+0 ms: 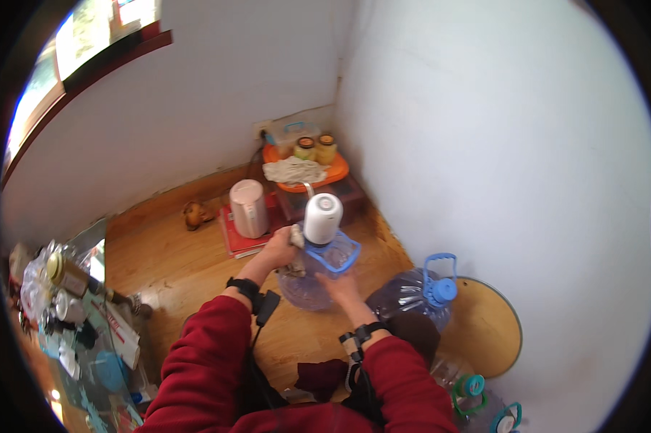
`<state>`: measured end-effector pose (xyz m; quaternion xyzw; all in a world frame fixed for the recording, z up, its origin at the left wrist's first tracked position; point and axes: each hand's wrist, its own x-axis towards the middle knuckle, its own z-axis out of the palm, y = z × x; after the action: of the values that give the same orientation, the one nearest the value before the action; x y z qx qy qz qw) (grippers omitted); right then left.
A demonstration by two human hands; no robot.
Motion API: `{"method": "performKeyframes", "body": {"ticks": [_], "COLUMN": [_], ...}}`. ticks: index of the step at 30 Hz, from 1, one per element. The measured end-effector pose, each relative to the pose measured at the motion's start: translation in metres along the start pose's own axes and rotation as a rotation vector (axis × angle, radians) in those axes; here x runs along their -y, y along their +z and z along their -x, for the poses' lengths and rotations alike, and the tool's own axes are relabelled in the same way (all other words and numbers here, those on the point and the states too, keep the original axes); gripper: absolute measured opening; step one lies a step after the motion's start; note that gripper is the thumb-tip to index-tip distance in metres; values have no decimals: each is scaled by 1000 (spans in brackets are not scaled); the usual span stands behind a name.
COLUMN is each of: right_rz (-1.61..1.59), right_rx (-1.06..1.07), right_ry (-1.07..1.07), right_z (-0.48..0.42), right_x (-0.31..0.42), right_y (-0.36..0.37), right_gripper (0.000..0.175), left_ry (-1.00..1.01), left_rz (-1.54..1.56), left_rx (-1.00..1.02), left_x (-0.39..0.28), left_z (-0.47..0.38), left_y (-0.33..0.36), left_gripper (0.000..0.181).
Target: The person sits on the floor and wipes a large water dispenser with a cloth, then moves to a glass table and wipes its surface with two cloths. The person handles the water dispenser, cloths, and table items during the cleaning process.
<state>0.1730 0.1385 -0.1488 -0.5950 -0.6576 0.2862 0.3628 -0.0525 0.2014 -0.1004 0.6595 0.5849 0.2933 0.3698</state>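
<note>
A large clear plastic water bottle (305, 289) stands on the wooden floor before me, with a white electric water pump (323, 219) on its neck and a blue carrying handle (342, 268) around it. My left hand (280, 249) is shut on a pale, stained cloth (296, 238), which lies against the bottle's left side near the neck. At the bottle's near right side is my right hand (340, 288), touching its wall below the blue handle; its fingers are partly hidden, so I cannot tell how firmly they press.
A pink electric kettle (249, 210) stands on a red box behind left. Beyond the bottle, an orange tray (333, 172) holds jars and a crumpled cloth (294, 170). To the right are a second water bottle (404, 295) and a round board (487, 330). A cluttered glass shelf (95, 346) stands left.
</note>
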Motion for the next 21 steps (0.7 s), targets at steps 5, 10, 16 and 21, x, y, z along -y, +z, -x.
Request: {"method": "performKeyframes", "body": {"ticks": [5, 10, 16, 21], "right_rz": [-117, -414, -480, -321], "right_rx": [-14, 10, 18, 99], "right_ry": [208, 72, 88, 32], "right_z": [-1, -5, -9, -4], "right_x": [8, 13, -3, 5], "right_y": [-9, -29, -27, -34], "right_gripper": [90, 62, 61, 68], "left_ry": [-65, -12, -21, 71], "left_rz": [-229, -328, -371, -364], "left_rx": [-64, 0, 59, 195], "left_x": [-9, -19, -38, -45], "left_z": [12, 25, 46, 59], "left_y": [1, -5, -5, -30], "left_gripper": [56, 54, 53, 43]}}
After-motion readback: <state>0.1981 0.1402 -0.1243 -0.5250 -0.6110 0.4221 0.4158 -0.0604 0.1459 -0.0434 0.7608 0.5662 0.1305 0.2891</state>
